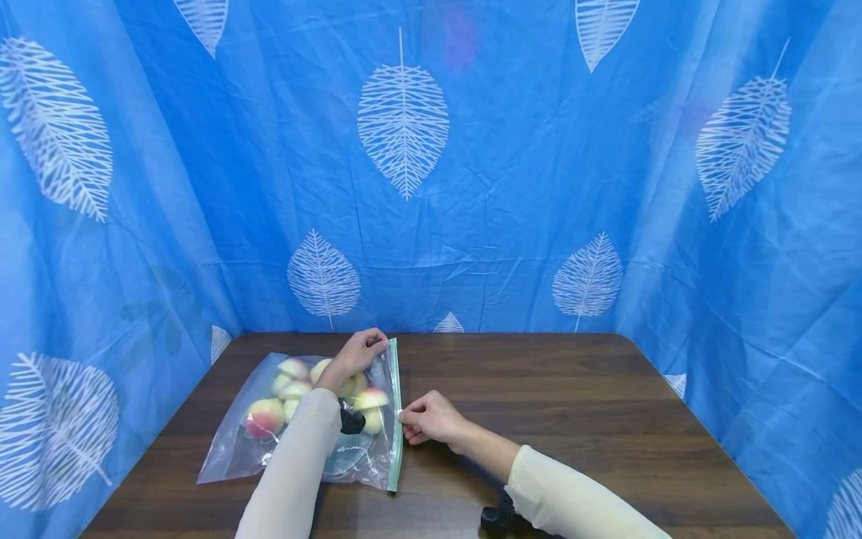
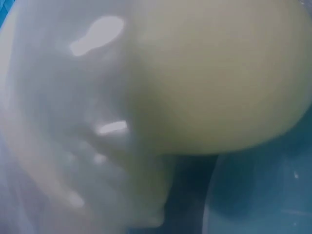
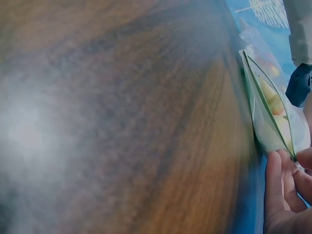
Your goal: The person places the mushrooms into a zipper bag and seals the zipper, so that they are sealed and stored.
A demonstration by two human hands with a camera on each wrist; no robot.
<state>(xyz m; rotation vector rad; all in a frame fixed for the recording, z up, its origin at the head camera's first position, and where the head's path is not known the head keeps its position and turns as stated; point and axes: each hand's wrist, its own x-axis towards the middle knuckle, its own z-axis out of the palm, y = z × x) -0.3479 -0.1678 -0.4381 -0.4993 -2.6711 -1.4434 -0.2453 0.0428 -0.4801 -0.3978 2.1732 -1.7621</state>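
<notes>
A clear zip bag (image 1: 225, 449) lies flat at the left of the table, with several peach-like fruits (image 1: 264, 418) inside, pale yellow with pink blush. Its green zip strip (image 1: 394, 468) runs along the right edge. At the strip's far end my left hand (image 1: 357, 352) pinches the bag's corner. Midway along, my right hand (image 1: 434, 419) pinches the strip between thumb and fingers. From the right wrist, two green zip lines (image 3: 265, 105) stand apart and meet at the fingertips. Close and blurred, a yellow fruit (image 2: 219, 73) fills much of the left wrist view.
The bag rests on a dark wooden table (image 1: 572, 419). A blue curtain (image 1: 498, 187) with white leaf prints surrounds it at the back and sides. A bluish round shape (image 1: 346, 457) shows near the bag's front; its kind is unclear.
</notes>
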